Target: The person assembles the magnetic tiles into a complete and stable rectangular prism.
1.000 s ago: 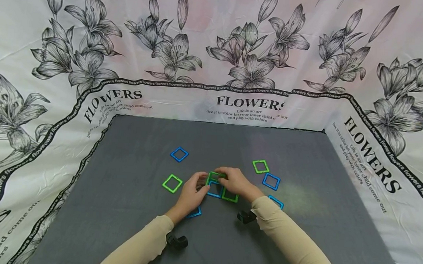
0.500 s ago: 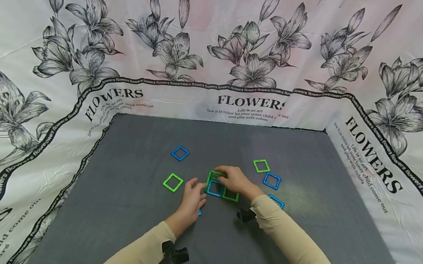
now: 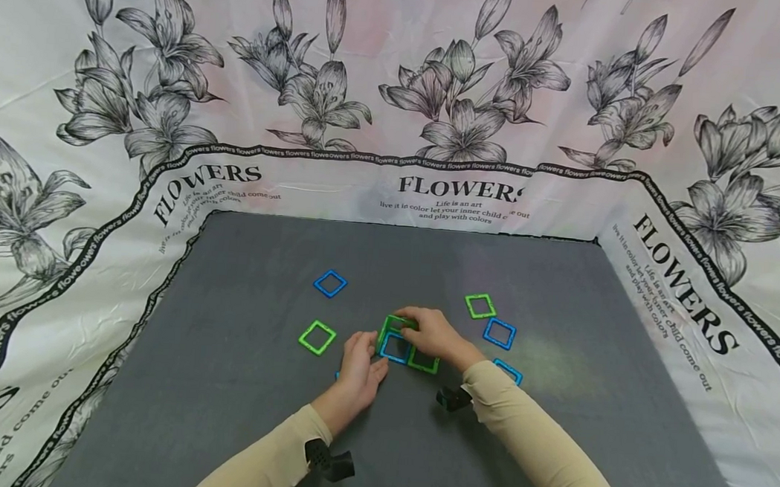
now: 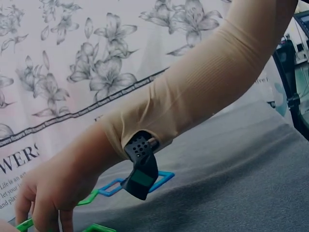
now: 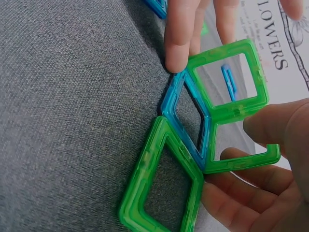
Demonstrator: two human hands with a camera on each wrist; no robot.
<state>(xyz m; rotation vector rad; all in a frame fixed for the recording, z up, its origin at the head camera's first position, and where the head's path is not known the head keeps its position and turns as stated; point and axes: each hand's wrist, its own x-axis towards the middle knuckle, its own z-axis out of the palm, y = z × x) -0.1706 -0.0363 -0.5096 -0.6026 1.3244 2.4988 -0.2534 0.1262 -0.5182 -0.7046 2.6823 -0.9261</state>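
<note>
A blue magnetic tile (image 3: 393, 360) lies flat at the middle of the grey mat, with a flat green tile (image 5: 149, 164) joined to its right. Two green tiles stand upright along its edges. My right hand (image 3: 438, 334) pinches the back upright green tile (image 5: 241, 163) between thumb and fingers. My left hand (image 3: 357, 379) is beside the other upright green tile (image 5: 261, 79), fingers mostly straight. In the right wrist view, a left fingertip (image 5: 177, 58) touches the corner where this tile meets the blue one. The left wrist view shows the right hand (image 4: 63, 183) from the side.
To the left lie a blue tile (image 3: 322, 277) and a green tile (image 3: 309, 330); another blue piece is mostly hidden beneath the left hand. At right are a green tile (image 3: 477, 296), a blue tile (image 3: 503, 323) and another blue tile (image 3: 510, 366). Flower-printed cloth (image 3: 340, 188) borders the mat.
My left hand has let go of the left upright tile, drawn back slightly, then come in again beside the joined tiles. The right hand has kept its grip in place.
</note>
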